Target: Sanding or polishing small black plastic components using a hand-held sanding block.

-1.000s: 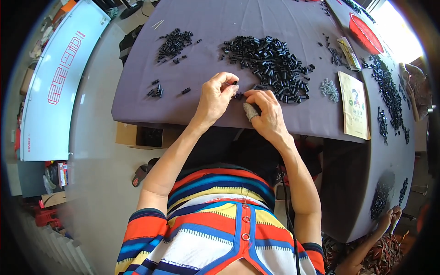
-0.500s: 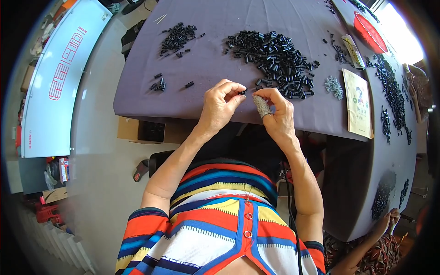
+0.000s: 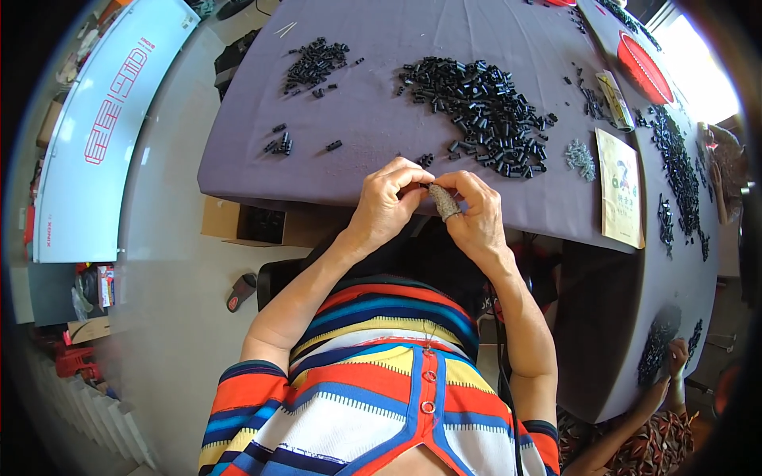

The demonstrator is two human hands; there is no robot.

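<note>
fingertips of the left hand [image 3: 389, 205] form a closed grip on a small black piece [image 3: 425, 186], which sits between the two hands, close to the near edge of the purple-grey covered counter [image 3: 373, 47]. the right hand [image 3: 479, 218] has its fingers drawn together at that same piece, a knobbly grey covering [image 3: 443, 203] around one digit; whether its grip holds anything of its own i cannot tell. a few loose black pieces [image 3: 426, 160] lie just beyond the fingers. farther over is a large heap of black cylinders [image 3: 492, 115], with a smaller heap [image 3: 315, 65] to its left. nearer the left hand, a single cylinder [image 3: 333, 145] lies on its side, well apart from a little cluster [image 3: 279, 143]. right of the large heap are a mound of translucent grey bits [image 3: 581, 159] and a tan packet [image 3: 620, 189].
</note>
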